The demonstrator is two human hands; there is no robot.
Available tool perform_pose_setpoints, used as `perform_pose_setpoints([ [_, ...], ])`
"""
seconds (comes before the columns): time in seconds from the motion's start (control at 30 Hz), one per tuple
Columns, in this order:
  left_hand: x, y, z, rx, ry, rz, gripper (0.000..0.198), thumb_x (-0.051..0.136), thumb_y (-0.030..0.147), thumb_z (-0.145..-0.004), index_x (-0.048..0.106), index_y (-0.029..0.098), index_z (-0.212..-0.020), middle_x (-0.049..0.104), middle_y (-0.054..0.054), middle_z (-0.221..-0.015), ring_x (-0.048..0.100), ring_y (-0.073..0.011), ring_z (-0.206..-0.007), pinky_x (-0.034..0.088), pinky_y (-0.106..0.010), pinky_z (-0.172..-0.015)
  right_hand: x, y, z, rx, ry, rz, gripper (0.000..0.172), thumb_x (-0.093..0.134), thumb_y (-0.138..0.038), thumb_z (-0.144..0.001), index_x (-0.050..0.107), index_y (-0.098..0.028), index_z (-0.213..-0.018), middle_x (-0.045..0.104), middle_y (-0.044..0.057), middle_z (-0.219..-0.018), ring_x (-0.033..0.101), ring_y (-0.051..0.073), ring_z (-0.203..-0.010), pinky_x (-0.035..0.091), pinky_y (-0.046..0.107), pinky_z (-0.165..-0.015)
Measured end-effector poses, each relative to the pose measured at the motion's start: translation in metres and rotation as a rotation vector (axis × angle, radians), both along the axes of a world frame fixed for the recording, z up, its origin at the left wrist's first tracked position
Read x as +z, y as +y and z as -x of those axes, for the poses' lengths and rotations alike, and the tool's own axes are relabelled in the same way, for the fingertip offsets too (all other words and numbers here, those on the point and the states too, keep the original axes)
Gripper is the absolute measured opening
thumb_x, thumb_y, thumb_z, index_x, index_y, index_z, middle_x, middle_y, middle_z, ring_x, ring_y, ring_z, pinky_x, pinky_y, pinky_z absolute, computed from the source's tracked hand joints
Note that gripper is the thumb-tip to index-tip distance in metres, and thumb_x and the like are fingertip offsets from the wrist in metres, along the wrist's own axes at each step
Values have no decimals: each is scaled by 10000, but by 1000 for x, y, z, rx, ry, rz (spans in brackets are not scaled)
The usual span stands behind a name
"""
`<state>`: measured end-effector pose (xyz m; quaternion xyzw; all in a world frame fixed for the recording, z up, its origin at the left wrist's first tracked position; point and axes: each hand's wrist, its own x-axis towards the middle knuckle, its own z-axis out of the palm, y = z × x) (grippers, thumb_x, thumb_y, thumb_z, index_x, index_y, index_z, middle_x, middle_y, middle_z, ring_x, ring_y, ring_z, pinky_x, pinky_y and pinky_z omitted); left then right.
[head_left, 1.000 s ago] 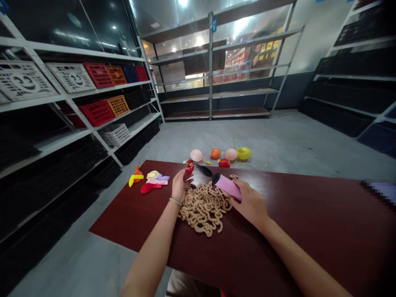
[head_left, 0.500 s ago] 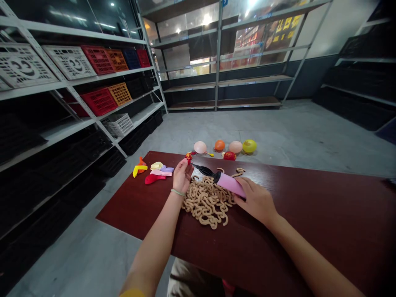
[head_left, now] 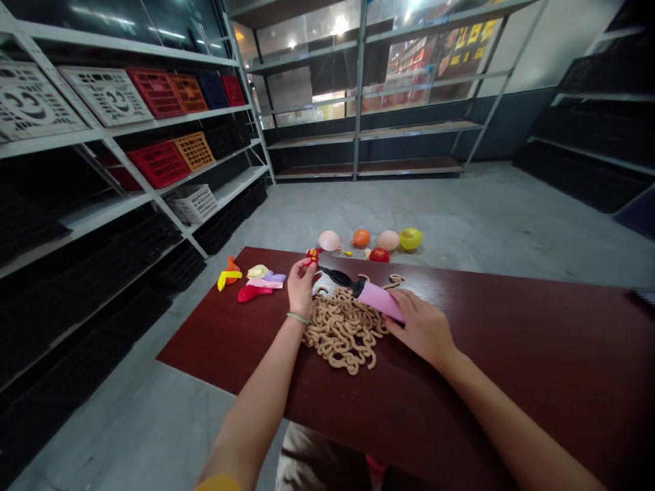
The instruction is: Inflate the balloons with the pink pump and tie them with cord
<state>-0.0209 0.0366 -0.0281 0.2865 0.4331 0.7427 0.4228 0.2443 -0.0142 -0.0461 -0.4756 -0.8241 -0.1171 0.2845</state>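
Note:
My left hand (head_left: 301, 288) pinches a small red balloon (head_left: 313, 255) with gold print between thumb and fingers. My right hand (head_left: 422, 329) is wrapped round a pink balloon pump (head_left: 379, 300) with a black tapered front, whose thin tip points left and reaches close to my left fingers. Whether the tip touches the balloon is hidden. Under the pump lies a heap of tan, curled, worm-like pieces (head_left: 340, 333) on the dark red table (head_left: 491, 341). To the left rest several limp balloons (head_left: 263, 282) in cream, pink, lilac and red.
Yellow and orange limp balloons (head_left: 229, 274) lie at the table's left edge. Beyond the far edge show inflated balloons, among them an orange one (head_left: 361, 237) and a yellow-green one (head_left: 411, 239). Shelving with crates (head_left: 161, 164) lines the left; a metal rack (head_left: 358, 136) stands at the back.
My left hand has turned slightly, with the red balloon still pinched. My right hand keeps its grip on the pump. The whole view has shifted a little.

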Motion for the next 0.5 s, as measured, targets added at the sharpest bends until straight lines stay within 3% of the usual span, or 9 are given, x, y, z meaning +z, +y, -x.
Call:
perform_pose_setpoints([
  [0.5, 5, -7, -7, -42, -25, 3, 597, 762, 386, -767, 492, 247, -1281, 690, -65, -1078, 671, -153, -877, 523, -270, -772, -1, 0, 0, 18, 1, 31, 458, 583, -330, -846, 522, -181, -1274, 644, 113, -1228, 646, 267, -984, 506, 377, -793],
])
